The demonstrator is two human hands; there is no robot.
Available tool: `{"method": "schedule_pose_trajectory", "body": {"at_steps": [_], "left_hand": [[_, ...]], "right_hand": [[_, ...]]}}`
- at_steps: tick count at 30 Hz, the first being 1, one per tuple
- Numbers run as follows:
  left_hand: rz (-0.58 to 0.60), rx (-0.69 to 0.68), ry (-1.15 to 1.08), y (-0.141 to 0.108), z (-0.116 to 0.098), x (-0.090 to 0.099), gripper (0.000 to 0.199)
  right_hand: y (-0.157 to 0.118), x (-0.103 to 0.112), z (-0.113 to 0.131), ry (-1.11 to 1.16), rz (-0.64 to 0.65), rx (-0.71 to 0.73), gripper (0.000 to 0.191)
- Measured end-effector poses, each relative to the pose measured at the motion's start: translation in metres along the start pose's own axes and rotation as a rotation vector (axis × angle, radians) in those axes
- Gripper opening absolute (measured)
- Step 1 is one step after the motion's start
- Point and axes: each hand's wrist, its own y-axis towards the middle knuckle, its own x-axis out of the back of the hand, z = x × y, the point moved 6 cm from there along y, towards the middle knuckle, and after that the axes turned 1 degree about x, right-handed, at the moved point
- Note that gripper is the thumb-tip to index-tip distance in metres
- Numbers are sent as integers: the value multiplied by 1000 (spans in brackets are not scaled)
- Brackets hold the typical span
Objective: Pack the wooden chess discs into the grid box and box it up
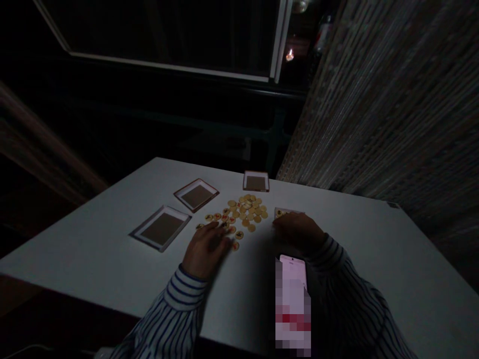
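Loose round wooden discs, some printed with red or black figures, lie in a heap mid-table. My left hand reaches over the near left edge of the heap. Its fingers are spread, with the tips among the printed discs. Right of the heap, my right hand is over a small tray, which it mostly covers. The fingers of that hand are curled, and what they hold, if anything, is hidden in shadow. A disc shows inside the tray, beside the fingertips.
Shallow box lids or trays lie on the white table: a grey-edged one at left, brown-edged ones behind it and at the far edge. A lit phone lies near my right wrist. String curtains hang at the right.
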Motion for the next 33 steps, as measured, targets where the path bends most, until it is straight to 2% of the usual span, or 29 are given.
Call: {"method": "schedule_pose_trajectory", "body": {"at_steps": [7, 15, 24, 33], "left_hand": [[30, -157, 145, -13, -2, -27, 26], [39, -226, 206, -19, 10, -42, 31], [79, -253, 246, -19, 12, -47, 33], [49, -298, 277, -18, 6, -46, 27]], "right_hand": [[10, -6, 34, 7, -23, 118, 29], [21, -13, 62, 22, 1, 182, 28], [18, -16, 61, 52, -15, 184, 28], [17, -19, 57, 77, -89, 205, 24]]}}
